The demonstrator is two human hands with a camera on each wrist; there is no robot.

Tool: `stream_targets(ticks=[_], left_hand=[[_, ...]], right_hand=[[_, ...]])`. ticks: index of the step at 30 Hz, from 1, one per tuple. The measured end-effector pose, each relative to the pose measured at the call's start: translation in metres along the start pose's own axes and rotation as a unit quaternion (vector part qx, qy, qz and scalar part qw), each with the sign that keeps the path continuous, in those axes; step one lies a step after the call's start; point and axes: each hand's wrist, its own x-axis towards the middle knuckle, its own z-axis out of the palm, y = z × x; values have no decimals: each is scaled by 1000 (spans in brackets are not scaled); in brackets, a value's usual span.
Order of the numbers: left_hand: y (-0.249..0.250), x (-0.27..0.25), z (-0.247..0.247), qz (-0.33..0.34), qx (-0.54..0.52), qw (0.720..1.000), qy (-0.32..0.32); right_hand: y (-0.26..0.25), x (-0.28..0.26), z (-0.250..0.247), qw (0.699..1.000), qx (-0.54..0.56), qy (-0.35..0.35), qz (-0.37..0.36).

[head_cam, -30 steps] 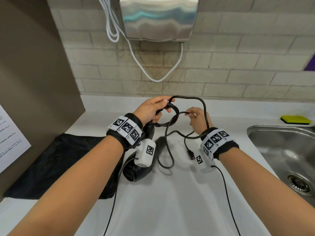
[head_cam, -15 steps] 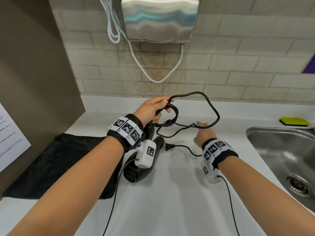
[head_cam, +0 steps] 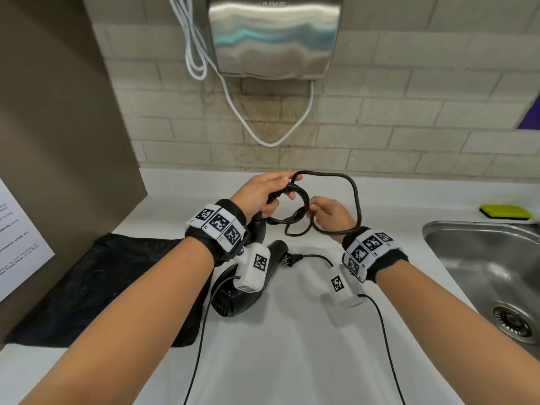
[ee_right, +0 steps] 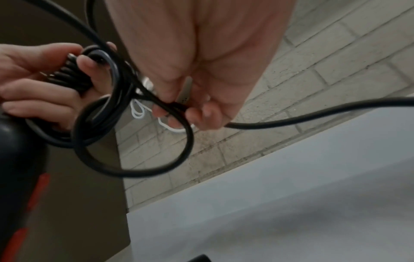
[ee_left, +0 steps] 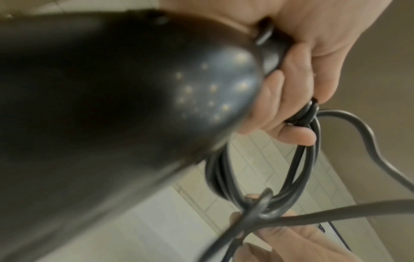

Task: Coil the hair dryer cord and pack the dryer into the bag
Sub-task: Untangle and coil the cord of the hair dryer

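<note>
The black hair dryer point(head_cam: 233, 299) rests on the white counter, its handle end raised under my left hand point(head_cam: 263, 194). That hand grips the handle tip and several coiled loops of the black cord point(head_cam: 295, 197), also seen close up as the cord point(ee_left: 300, 170). My right hand point(head_cam: 327, 214) pinches a cord loop beside the coil, the fingers point(ee_right: 201, 113) curled round the cord point(ee_right: 174, 106). A wide loop arcs to the right point(head_cam: 355, 197). The plug point(head_cam: 287, 260) lies on the counter by the dryer. The black bag point(head_cam: 96, 287) lies flat at the left.
A steel sink point(head_cam: 485, 276) is at the right with a yellow sponge point(head_cam: 505, 211) behind it. A metal hand dryer point(head_cam: 274, 36) with a white cable point(head_cam: 263, 135) hangs on the brick wall. A brown partition point(head_cam: 58, 141) bounds the left. Thin wrist-camera cables point(head_cam: 388, 340) trail over the counter.
My right hand, which had dropped open toward the counter half a second ago, has come back up and taken hold of the cord beside the coil. The left hand stays in place.
</note>
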Motion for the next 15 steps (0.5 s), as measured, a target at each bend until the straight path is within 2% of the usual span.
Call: stream_targets(ticks=[3, 5, 6, 8, 10, 12, 13, 15], left_hand=[[1, 1, -1, -4, -4, 1000, 10], [1, 1, -2, -3, -8, 1000, 20], [1, 1, -4, -2, -10, 1000, 27], [0, 0, -7, -1, -13, 999, 41], [0, 0, -10, -4, -22, 998, 58], [-1, 1, -13, -8, -29, 996, 79], [-2, 1, -14, -9, -30, 996, 87], [-3, 3, -13, -11, -31, 995, 98]], right_hand=[[10, 2, -3, 990, 82, 86, 78], [20, 5, -6, 984, 21, 96, 151], [27, 5, -9, 977, -65, 56, 195], [35, 0, -16, 932, -237, -21, 274], [43, -10, -21, 882, -371, -110, 269], [48, -18, -24, 854, -391, -170, 299], [52, -22, -26, 849, -376, -182, 322], [64, -26, -25, 890, -263, -141, 344]])
